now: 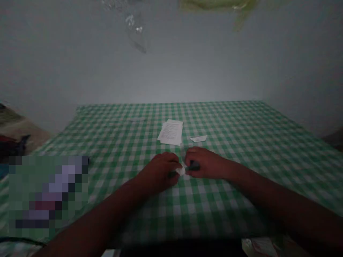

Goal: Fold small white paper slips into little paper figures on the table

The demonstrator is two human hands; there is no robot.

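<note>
Close together over the checked cloth, my two hands meet at a small piece of printed paper. My left hand pinches its left side between thumb and fingers. My right hand is curled at the paper's right side, its fingertips at the edge; whether a dark patch under it is shadow or an object I cannot tell. Just beyond the hands lies a stack of printed sheets. To the right of that stack rests a folded printed paper, shaped like a small boat.
A green and white checked cloth covers the table, which ends at a pale wall. At the left is a pixelated area with a long object in it. A dark cable runs at the lower left edge.
</note>
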